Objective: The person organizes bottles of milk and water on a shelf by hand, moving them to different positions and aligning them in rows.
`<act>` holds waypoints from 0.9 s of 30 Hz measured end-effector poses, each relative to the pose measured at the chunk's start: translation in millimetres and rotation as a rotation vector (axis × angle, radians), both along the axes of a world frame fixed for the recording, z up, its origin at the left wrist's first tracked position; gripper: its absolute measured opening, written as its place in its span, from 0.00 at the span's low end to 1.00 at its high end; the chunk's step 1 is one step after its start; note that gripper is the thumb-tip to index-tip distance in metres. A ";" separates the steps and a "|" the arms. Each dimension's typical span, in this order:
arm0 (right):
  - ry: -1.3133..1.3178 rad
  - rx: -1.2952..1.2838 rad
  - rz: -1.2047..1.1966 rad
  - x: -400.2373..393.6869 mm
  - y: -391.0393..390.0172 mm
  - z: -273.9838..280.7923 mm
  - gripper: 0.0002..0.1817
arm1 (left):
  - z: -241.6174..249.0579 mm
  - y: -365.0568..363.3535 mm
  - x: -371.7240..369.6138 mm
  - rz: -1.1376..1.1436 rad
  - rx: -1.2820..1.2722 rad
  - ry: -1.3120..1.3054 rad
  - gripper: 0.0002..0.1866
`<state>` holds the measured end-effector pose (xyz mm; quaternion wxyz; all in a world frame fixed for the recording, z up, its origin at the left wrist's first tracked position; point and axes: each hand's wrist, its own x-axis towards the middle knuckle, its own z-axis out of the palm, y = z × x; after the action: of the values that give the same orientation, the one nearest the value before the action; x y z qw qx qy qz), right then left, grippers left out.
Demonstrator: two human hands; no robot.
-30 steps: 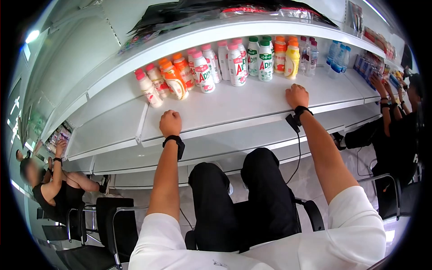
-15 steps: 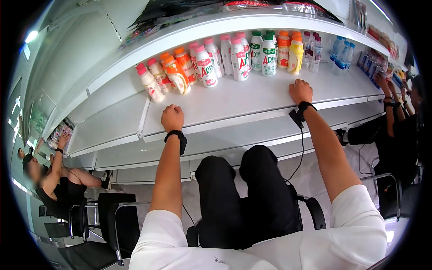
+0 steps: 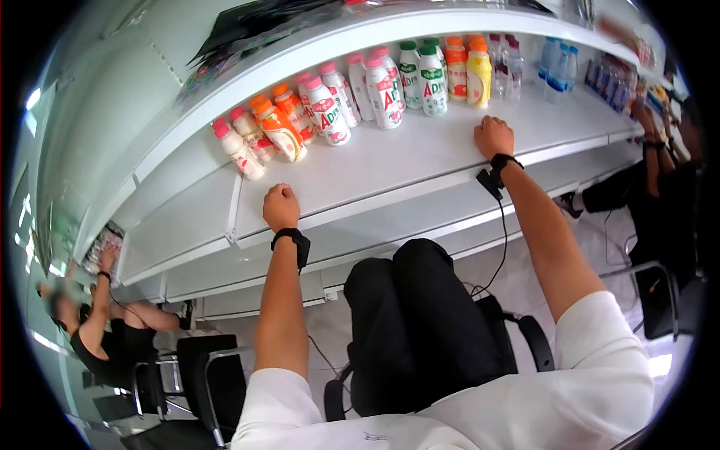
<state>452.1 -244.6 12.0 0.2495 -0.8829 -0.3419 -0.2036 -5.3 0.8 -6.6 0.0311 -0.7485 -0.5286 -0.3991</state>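
My left hand (image 3: 280,207) rests closed on the front part of the white shelf (image 3: 352,176), below the pink-capped cream bottle (image 3: 241,155) and the orange bottle (image 3: 280,133). Further right, my right hand (image 3: 494,137) is also closed on the shelf, just in front of the yellow bottle (image 3: 478,78). No object shows in either fist. Behind my hands stands a row of bottles, among them a white pink-capped one (image 3: 327,118) and a white green-capped one (image 3: 433,86). Neither hand touches a bottle.
Clear bottles (image 3: 514,73) and blue-labelled water bottles (image 3: 561,73) stand at the right. An upper shelf edge (image 3: 360,31) overhangs the row. One person (image 3: 97,330) sits at the far left, another (image 3: 664,199) at the right. A black chair (image 3: 214,375) stands lower left.
The view has tilted and shifted slightly, so the bottles appear higher and further left. Both hands remain closed on the shelf, and the bottles keep their arrangement.
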 end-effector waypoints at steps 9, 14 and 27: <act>-0.006 0.046 -0.038 -5.8 -9.6 -5.1 0.16 | 3.3 -0.8 3.6 0.017 -0.055 0.124 0.09; 0.031 -0.008 -0.080 -11.5 -10.2 -3.6 0.15 | -0.6 11.5 -3.5 -0.099 -0.118 0.194 0.08; 0.033 -0.134 -0.042 -12.2 -9.6 3.3 0.16 | 8.3 -0.3 -2.5 -0.086 -0.143 0.190 0.16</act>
<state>439.9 -254.2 15.3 0.1912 -0.9077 -0.3321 -0.1708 -7.8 0.5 1.7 0.0105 -0.8054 -0.5177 -0.2885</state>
